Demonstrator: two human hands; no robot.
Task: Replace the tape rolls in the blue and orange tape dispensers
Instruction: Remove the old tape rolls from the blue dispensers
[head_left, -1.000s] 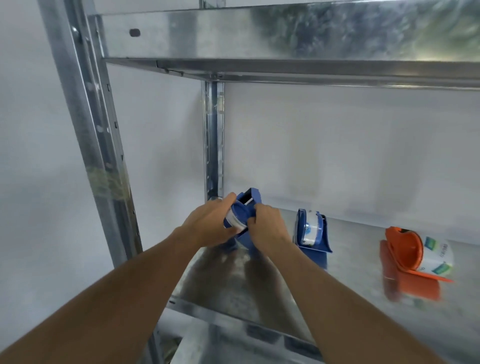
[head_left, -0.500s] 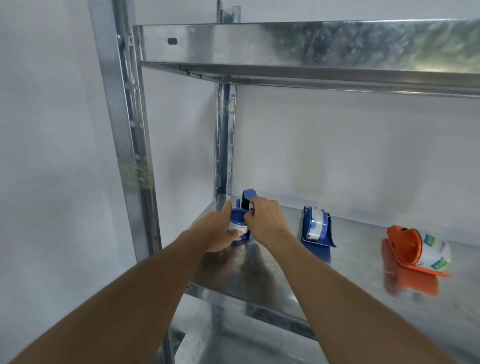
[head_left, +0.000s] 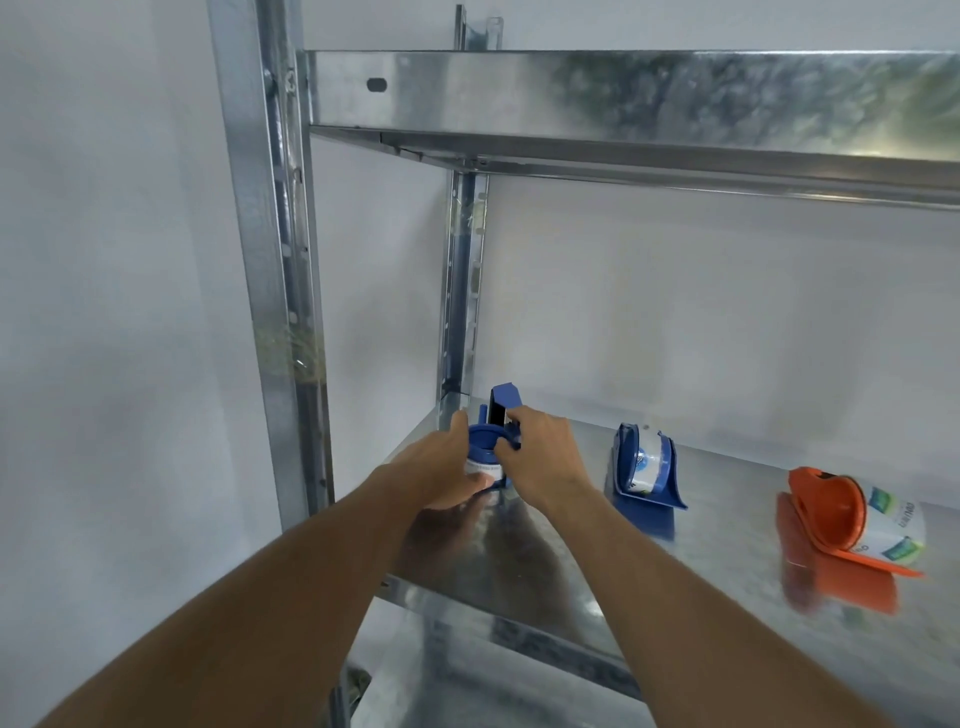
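A: What was seen nearest the camera?

B: Two bare forearms were stretched out over the front edge of the metal shelf (head_left: 545, 571). The left hand (head_left: 441, 478) was curled round the white tape roll (head_left: 483, 470) seated in a blue dispenser (head_left: 493, 441), with the thumb pressed to the roll's lower face.

A: And the other hand?

B: The right hand (head_left: 540, 457) was clamped on the same dispenser from the right, its fingers hooked over the blue body just below the raised cutter end. The dispenser was thus held between the two hands, at the shelf's back left corner. Whether it rested on the surface could not be told.

A: What was noted farther along?

B: A second blue dispenser (head_left: 644, 473), loaded with a roll, was stood on the shelf to the right, apart from the hands. Farther right, an orange dispenser (head_left: 826, 509) was laid on its side with a white printed roll (head_left: 893, 525) against it. An upper shelf (head_left: 623, 93) was seen overhead.
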